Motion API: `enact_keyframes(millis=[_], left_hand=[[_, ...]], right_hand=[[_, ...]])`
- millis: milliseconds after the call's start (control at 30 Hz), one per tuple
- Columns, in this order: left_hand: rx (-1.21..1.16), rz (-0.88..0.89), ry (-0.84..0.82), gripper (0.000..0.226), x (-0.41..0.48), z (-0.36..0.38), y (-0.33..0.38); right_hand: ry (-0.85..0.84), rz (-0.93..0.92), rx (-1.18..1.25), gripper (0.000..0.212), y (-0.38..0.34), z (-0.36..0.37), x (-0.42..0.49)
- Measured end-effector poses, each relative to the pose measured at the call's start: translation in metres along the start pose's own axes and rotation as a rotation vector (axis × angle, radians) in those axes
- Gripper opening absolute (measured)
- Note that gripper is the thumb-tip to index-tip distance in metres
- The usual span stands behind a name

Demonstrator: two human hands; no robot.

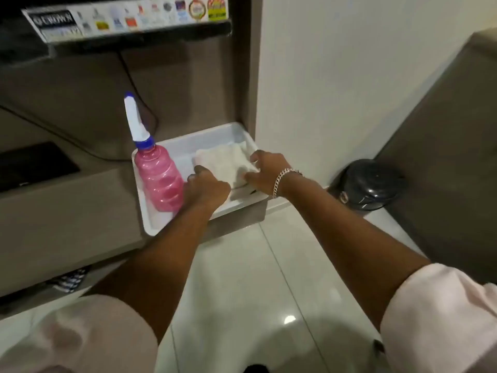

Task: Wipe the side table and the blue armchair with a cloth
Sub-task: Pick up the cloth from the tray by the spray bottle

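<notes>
At the centre of the frame a folded white cloth [224, 164] is taken at two edges. The left hand [205, 189] is curled at the cloth's lower-left corner, its fingers bent under and seemingly pinched on the fabric — blur leaves this grip not fully certain. The right hand [265, 170] is laid on the cloth's right edge, thumb on top and fingers tucked below, so that grip is closed on the cloth. A silver chain bracelet [285, 179] is worn on the right wrist, and pale pink sleeves are seen at the lower corners of the frame.

The cloth is lying in a shallow white tray [188, 141], toward its right half. A pink spray bottle [158, 179] with a white and blue nozzle is stood upright in the tray's left half, just beside the left hand. The tray is set on a brown counter [67, 200] — its right end overhangs the counter's corner. A black lidded bin [368, 184] is seen on the glossy tiled floor [242, 278] right of centre, against the white wall.
</notes>
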State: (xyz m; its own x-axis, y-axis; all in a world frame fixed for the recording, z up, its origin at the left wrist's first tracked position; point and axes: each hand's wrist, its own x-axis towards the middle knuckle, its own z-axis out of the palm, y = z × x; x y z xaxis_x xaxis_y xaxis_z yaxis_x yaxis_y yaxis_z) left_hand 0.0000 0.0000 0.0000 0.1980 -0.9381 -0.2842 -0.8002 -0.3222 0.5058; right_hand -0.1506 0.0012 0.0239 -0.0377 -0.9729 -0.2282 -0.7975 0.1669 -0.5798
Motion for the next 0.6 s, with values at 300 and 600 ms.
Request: enact_keyframes(millis=[300, 600], left_hand=[[-0.453, -0.269, 0.112, 0.065, 0.027, 0.021, 0.020], [-1.048, -0.165, 0.021, 0.030, 0.029, -0.023, 0.041]], right_hand=[[0.027, 0.101, -0.071, 0.044, -0.007, 0.037, 0.048], [0.101, 0.141, 0.517, 0.062, -0.004, 0.006, 0.038]])
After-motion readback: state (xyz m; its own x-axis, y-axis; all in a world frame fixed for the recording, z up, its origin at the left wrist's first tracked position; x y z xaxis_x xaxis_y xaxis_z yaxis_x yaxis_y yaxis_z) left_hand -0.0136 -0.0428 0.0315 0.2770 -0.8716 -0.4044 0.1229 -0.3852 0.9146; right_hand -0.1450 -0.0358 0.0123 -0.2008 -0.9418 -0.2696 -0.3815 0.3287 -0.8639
